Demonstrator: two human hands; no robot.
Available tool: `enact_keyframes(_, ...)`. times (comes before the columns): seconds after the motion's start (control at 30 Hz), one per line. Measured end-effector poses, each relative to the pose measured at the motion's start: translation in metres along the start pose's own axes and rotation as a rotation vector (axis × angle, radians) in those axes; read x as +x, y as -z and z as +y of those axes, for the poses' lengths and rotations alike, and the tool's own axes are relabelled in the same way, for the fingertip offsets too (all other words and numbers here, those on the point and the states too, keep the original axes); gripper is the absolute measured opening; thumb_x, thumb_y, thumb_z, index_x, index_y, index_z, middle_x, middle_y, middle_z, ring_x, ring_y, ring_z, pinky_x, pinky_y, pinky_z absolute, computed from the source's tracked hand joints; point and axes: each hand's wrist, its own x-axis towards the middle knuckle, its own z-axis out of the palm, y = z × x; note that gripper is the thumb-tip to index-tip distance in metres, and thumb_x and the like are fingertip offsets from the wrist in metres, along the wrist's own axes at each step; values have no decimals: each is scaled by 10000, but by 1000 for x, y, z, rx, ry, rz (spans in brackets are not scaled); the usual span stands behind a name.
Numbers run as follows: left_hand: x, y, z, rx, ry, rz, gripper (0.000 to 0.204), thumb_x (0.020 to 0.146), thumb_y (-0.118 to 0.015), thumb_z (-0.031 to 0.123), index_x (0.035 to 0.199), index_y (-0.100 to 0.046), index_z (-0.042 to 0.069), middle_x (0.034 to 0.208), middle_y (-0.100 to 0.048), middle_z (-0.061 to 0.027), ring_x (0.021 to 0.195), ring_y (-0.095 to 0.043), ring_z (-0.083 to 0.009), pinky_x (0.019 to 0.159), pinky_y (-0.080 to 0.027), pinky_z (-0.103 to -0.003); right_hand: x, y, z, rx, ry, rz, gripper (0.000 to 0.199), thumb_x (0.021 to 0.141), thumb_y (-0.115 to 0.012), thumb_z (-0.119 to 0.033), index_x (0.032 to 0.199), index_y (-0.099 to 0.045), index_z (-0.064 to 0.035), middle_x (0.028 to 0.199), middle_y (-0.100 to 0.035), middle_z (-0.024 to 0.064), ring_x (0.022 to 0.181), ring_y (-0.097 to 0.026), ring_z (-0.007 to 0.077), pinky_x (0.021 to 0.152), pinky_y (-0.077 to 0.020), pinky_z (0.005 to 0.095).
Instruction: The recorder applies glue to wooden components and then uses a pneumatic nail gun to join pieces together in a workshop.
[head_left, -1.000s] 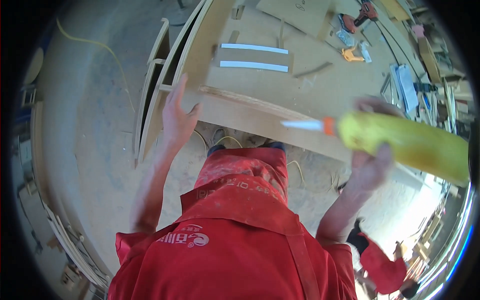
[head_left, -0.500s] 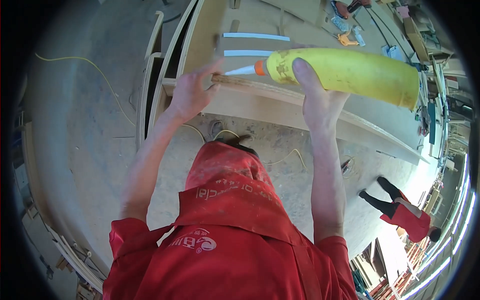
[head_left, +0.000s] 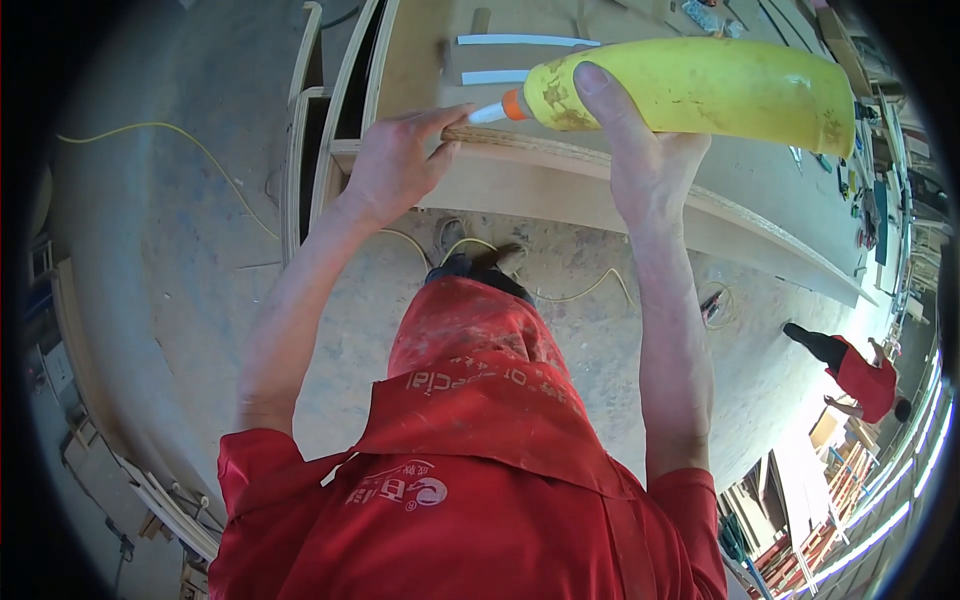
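Observation:
My right hand [head_left: 655, 165] is wrapped round a yellow squeeze glue bottle [head_left: 710, 90], its thumb along the near side. The bottle lies almost level, and its white nozzle [head_left: 487, 114] with an orange collar points left. The nozzle tip is at the left end of a wooden board's edge [head_left: 530, 143]. There my left hand [head_left: 395, 165] pinches the board between thumb and forefinger, the fingertip close beside the nozzle. Whether glue is coming out cannot be made out.
Two white strips [head_left: 495, 77] lie beyond the board. Wooden panels [head_left: 340, 100] stand at the left. A yellow hose [head_left: 190, 135] runs over the floor. Far right, a co-worker in red [head_left: 868, 383] is near stacked boards [head_left: 795, 490].
My left forefinger has come closer to the nozzle tip at the board's end. The bottle remains in my right hand. The whole view has shifted slightly, and the co-worker has changed position.

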Motion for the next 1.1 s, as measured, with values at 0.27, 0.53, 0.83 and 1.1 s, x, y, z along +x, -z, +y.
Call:
enact_keyframes(0.27, 1, 1, -1, 10, -17, 5, 427, 846, -694, 72, 1269, -674, 120, 1063, -733, -132, 940, -705, -327, 828, -572, -392, -1, -4, 3, 56, -28, 53, 268, 824, -825, -143, 1011, -699, 2, 951, -728, 61, 871, -684, 142, 803, -553, 300)
enact_keyframes(0.53, 3, 4, 2, 4, -10, -13, 414, 840, -698, 61, 1251, -678, 100, 1076, -729, -124, 972, -703, -315, 854, -571, -379, -2, -3, 7, 17, -35, 31, 297, 845, -819, -159, 1055, -704, 16, 992, -715, 80, 898, -668, 146, 826, -536, 299)
enact_keyframes(0.83, 3, 4, 4, 34, -47, 9, 397, 836, -698, 47, 1230, -684, 91, 1077, -726, -110, 970, -698, -309, 850, -568, -380, -4, -5, 0, 37, -61, 43, 294, 847, -820, -157, 1055, -706, 18, 990, -714, 70, 902, -671, 145, 823, -534, 302)
enact_keyframes(1.1, 5, 4, 3, 28, -16, -46, 415, 847, -738, 58, 1255, -668, 78, 1127, -720, -122, 1036, -700, -291, 914, -547, -349, -6, -5, 4, 82, -103, 117, 262, 855, -764, -55, 1081, -666, 33, 978, -720, 87, 869, -688, 168, 803, -552, 314)
